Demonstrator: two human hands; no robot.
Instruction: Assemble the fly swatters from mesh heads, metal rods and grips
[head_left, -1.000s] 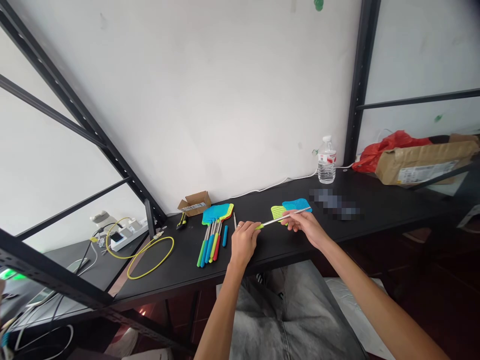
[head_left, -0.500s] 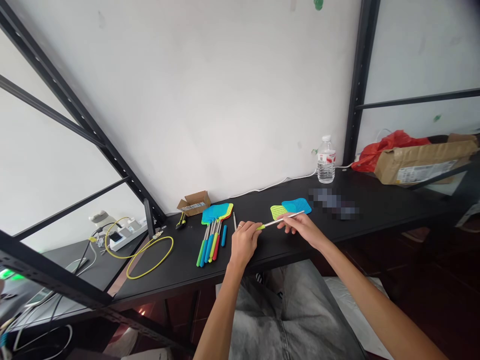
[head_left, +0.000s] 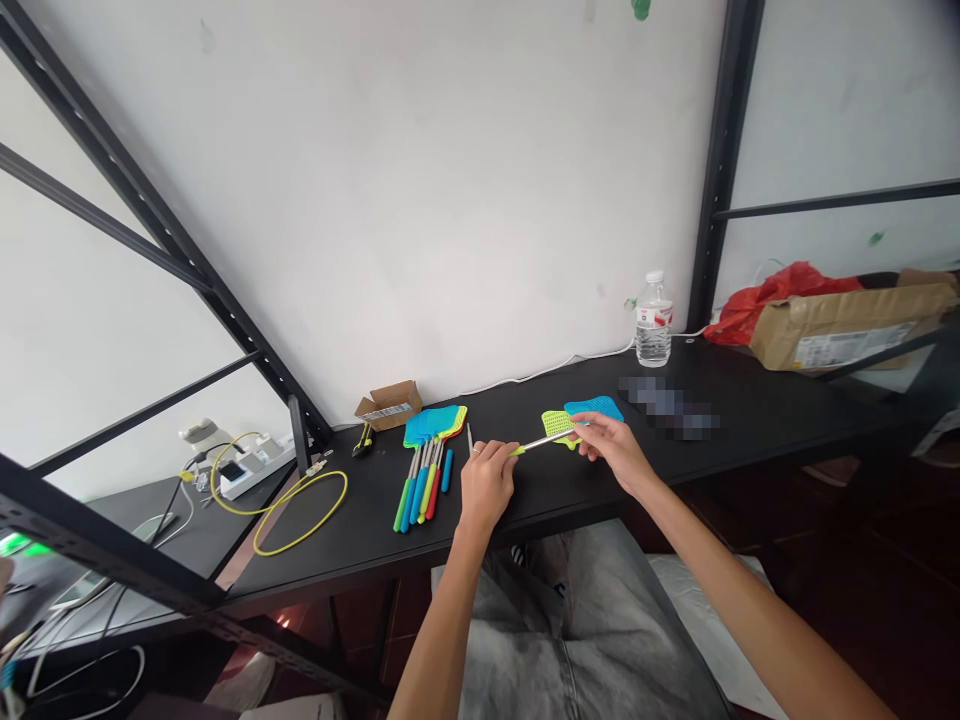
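Gripping a metal rod [head_left: 541, 441] above the worktop's [head_left: 675, 450] front edge, the left hand [head_left: 487, 482] is pinching its green-handled end while the right hand [head_left: 613, 447] is pinching the other end beside two swatter heads [head_left: 581, 415].

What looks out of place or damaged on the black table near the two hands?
Two things lie apart from the neat bundle of coloured fly swatters: a short blue handle sleeve and a thin bare metal rod, like unassembled parts. The left hand and right hand hold a green-handled metal rod. Nothing looks spilled or broken.
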